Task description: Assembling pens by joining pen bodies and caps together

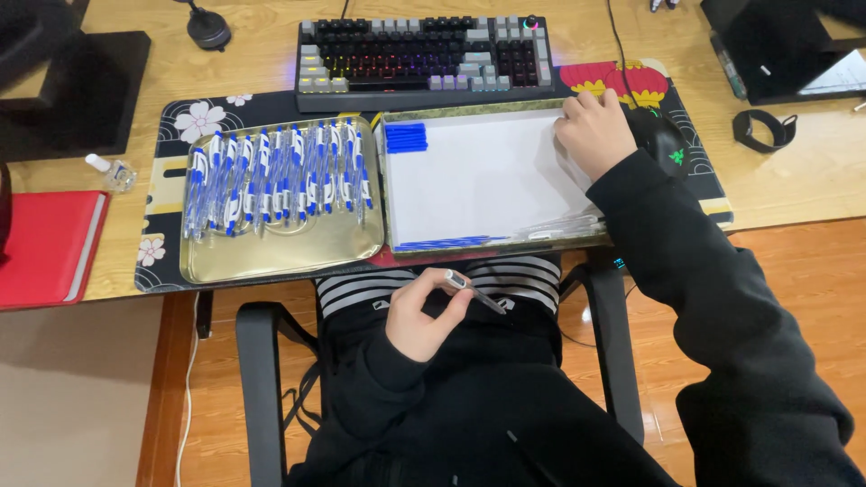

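I see my left hand (pixel 424 317) down over the lap, below the desk edge, fingers curled around a slim pen barrel (pixel 474 290) that is pinched between thumb and fingertips; its dark tip points away to the right of that hand. My right hand (pixel 594 133) rests up in the far right corner of the white-lined tray (pixel 478 176), fingers bent down onto the lining. I cannot tell whether it grips anything there, since the fingertips are hidden under the knuckles.

Just left of that hand lies bare white lining, then a small stack of blue caps (pixel 406 137) at the far left corner. Nearer to me than the hand, along the tray's front rim, lie blue refills (pixel 451 243) and what look like clear barrels (pixel 564 225), though they are faint in this view.

My worries: the barrel is held over open lap, so a loose pinch would send it to the floor between the chair arms. The sleeve of the right arm hangs close over the clear parts and could sweep them off the rim. The gold tray (pixel 271 257) of finished pens (pixel 275 176), left of both hands, overhangs the desk edge slightly and could tip if it is nudged.
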